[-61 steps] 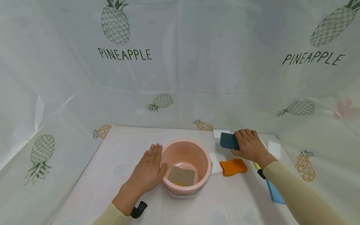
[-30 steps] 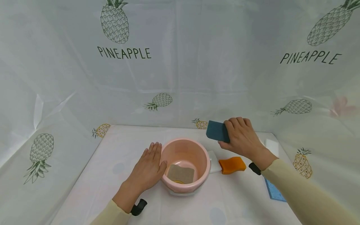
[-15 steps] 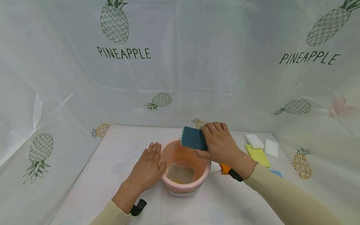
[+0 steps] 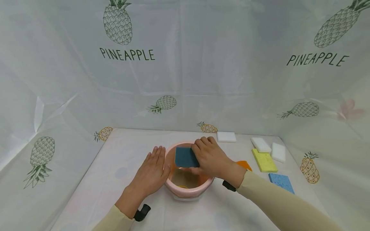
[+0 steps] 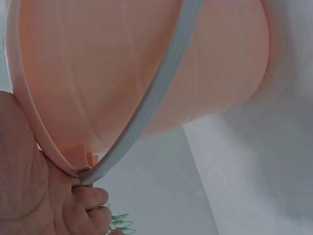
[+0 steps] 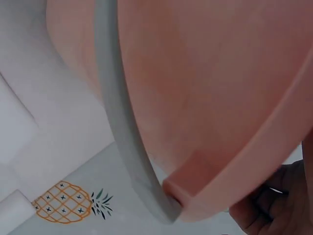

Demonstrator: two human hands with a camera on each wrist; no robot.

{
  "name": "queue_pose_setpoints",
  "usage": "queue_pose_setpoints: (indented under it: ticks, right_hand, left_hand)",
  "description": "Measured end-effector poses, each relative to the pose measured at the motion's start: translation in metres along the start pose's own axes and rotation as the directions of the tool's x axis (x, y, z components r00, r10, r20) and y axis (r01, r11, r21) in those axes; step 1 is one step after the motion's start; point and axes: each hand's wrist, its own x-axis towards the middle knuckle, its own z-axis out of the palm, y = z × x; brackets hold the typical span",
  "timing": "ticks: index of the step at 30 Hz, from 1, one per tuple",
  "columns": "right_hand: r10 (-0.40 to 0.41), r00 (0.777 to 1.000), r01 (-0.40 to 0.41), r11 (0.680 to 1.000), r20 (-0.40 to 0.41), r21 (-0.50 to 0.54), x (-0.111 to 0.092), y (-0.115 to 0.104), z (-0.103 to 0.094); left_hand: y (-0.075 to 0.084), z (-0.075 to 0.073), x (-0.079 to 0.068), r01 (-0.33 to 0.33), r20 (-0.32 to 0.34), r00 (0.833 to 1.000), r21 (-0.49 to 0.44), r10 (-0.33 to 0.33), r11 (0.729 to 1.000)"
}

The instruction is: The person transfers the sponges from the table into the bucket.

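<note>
A pink bucket with a grey handle stands mid-table in the head view. Inside it lie a flat greyish-brown piece and a bit of yellow. My right hand grips a dark teal sponge by its right end, in the mouth of the bucket. Straight-fingered, my left hand rests against the bucket's left rim. The left wrist view puts that hand right by the handle's joint. From the right wrist, the bucket wall hides the sponge and most of the right hand.
On the table's right side lie a yellow sponge, a blue sponge and two white sponges. Another white sponge is at the back edge. An orange sponge shows partly behind the right forearm. A pineapple-print sheet hangs behind.
My right hand has carried the dark teal sponge leftward from the back right of the table, then down into the bucket's mouth. The left hand has stayed at the rim.
</note>
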Motion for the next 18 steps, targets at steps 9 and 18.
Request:
queue_pose_setpoints:
  ticks: [9,18]
  right_hand:
    - [-0.027,0.996,0.029,0.999,0.090,-0.025,0.002,-0.001,0.010]
    - [-0.026,0.986,0.032,0.999,0.167,-0.038,0.005,-0.002,0.015]
  left_hand:
    - [-0.001,0.002,0.001,0.002,0.003,1.000,0.002,-0.002,1.000]
    - [0.000,0.001,0.001,0.000,-0.004,1.000,-0.011,0.000,1.000]
